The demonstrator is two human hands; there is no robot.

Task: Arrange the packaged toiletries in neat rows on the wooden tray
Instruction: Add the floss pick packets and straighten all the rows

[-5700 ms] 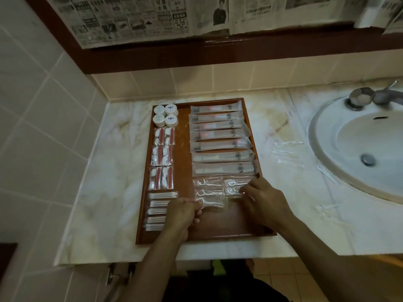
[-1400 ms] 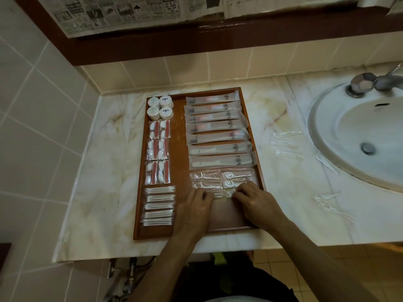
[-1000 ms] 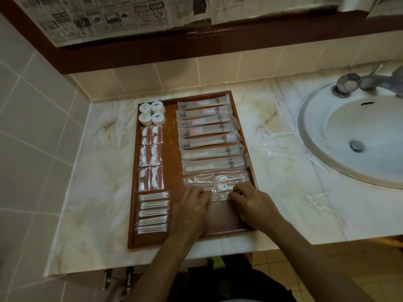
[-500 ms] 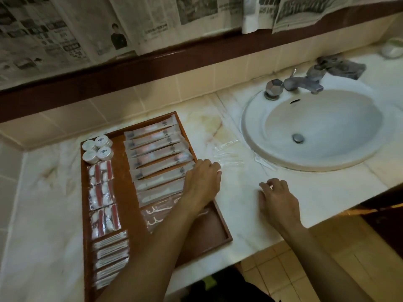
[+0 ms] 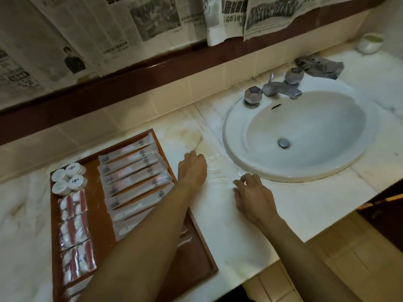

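Marble counter [image 5: 305, 205], dim. Left hand [image 5: 192, 168] and right hand [image 5: 253, 195], fingers loosely curled, grip unclear, reach clear packets [image 5: 214, 171] beside sink [image 5: 239, 118]. Risk: slippery film skids into basin or fouls tray [image 5: 209, 256] rows.

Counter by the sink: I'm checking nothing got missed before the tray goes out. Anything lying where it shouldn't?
Yes. A few clear packets lie loose on the counter between the tray and the sink, outside the rows. The left hand and right hand are beside them; neither clearly holds one.
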